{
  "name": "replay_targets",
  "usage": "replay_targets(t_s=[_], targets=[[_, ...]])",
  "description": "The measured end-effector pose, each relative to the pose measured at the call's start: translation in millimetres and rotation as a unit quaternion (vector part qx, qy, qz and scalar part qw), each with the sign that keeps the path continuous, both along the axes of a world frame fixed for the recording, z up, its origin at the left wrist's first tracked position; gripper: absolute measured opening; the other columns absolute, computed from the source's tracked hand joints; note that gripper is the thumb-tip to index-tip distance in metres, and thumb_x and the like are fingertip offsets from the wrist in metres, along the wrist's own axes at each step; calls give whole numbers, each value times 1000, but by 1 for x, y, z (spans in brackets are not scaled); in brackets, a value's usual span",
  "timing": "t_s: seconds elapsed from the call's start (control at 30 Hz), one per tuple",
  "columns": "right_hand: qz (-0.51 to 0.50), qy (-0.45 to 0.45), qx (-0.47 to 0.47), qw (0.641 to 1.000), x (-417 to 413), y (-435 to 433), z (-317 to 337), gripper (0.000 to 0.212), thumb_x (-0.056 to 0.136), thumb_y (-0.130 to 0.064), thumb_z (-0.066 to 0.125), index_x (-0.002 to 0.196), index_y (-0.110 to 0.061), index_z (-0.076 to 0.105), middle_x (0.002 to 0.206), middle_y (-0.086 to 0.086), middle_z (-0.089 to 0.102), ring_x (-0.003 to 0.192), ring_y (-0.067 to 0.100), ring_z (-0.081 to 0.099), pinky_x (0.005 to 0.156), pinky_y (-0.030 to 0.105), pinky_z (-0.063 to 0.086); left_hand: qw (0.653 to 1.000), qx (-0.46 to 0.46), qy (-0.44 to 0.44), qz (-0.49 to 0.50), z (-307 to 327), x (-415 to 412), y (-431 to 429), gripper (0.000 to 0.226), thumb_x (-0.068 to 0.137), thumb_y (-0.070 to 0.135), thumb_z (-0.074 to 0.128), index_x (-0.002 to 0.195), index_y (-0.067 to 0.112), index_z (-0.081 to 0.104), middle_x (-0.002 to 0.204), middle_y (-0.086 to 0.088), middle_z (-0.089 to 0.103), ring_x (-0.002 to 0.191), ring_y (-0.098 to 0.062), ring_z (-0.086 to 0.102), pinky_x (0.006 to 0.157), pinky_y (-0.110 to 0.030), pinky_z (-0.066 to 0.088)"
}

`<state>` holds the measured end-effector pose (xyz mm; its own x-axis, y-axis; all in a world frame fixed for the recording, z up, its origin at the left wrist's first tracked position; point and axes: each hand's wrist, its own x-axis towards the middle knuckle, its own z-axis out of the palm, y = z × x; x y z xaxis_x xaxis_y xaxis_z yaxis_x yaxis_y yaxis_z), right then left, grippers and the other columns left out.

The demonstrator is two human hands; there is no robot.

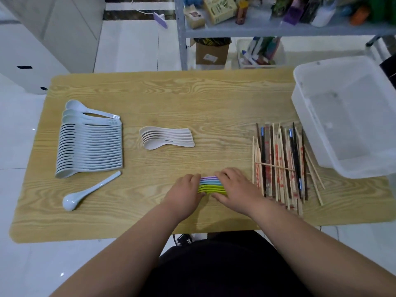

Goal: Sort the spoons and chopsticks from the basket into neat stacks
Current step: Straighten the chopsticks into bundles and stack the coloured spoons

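- Both hands, the left hand (186, 189) and the right hand (236, 188), curl their fingers round the ends of the coloured spoons (211, 185), squeezing the row together at the near middle of the counter (192, 99).
- Step in hand, as I judge it: squaring up this row. The white spoons (90, 144) and cream spoons (167, 138) already lie nested; one loose spoon (90, 190) lies apart.
- Emptied, it seems, the basket (347, 116) stands far right.
- Next likely needs a gentle release, then sorting the chopsticks (280, 163), a crossed heap just right of the hands.
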<state>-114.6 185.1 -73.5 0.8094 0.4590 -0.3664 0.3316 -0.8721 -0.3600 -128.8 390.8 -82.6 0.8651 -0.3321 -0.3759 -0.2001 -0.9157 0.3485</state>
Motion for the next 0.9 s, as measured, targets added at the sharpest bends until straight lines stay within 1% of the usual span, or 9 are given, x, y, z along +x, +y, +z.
replay_targets(t_s=[0.07,0.13,0.2,0.3,0.43,0.6,0.73,0.83,0.9], targets=[[-10,-12,1,1000,5,-3,-12,69,96,-56,54,150,-16,38,136,5,43,131,24,37,113,37,35,999,-4,-40,-26,-12,5,-5,57,96,33,58,140,-1,46,127,-19,57,109,-40,58,96,-43,45],[-27,-25,8,999,10,-7,-25,66,94,-57,53,147,-18,43,130,6,46,126,25,41,109,40,40,996,-12,-77,-48,-23,12,-9,59,83,33,69,127,-2,54,111,-18,64,92,-35,65,82,-39,55],[-43,-37,12,998,15,-11,-35,65,92,-59,50,143,-17,48,127,7,49,122,27,45,106,42,44,990,-14,-125,-58,-34,18,-14,67,72,32,80,124,-1,53,107,-15,66,90,-30,62,81,-38,53],[-51,-49,22,997,22,-16,-49,64,92,-58,48,137,-12,53,126,11,53,122,33,50,106,48,46,976,-35,-210,-52,-45,25,-22,59,80,30,56,128,-4,53,113,-16,63,98,-30,49,90,-41,40],[-40,-86,25,995,29,-21,-64,61,94,-52,48,135,-7,56,134,11,56,130,30,49,115,54,34,964,-41,-256,-56,-56,33,-32,56,84,24,50,130,-8,56,123,-18,56,106,-32,48,96,-44,39],[-43,-105,8,994,46,-21,-70,63,94,-48,46,138,-3,53,146,16,50,142,32,41,118,52,26,980,-28,-197,-23,-68,53,-34,61,84,31,52,138,4,56,128,-14,61,109,-34,57,106,-51,41],[-37,-102,-33,994,70,-22,-72,67,99,-48,36,147,-2,44,154,16,43,148,32,32,121,50,18,979,-37,-197,-42,-68,86,-38,57,87,23,53,138,-2,53,127,-19,60,111,-36,58,104,-44,45],[-34,-104,-69,992,90,-22,-73,67,102,-45,30,152,-2,34,159,17,35,151,34,23,124,50,14,976,-9,-215,-48,-69,109,-46,53,92,20,45,137,-6,52,128,-22,59,118,-41,56,109,-48,41],[-38,-109,-77,990,104,-18,-70,65,104,-40,29,155,0,24,163,19,24,154,35,12,124,47,2,975,14,-220,-40,-67,120,-51,54,93,21,39,137,-6,52,128,-24,59,121,-43,55,106,-50,44]])
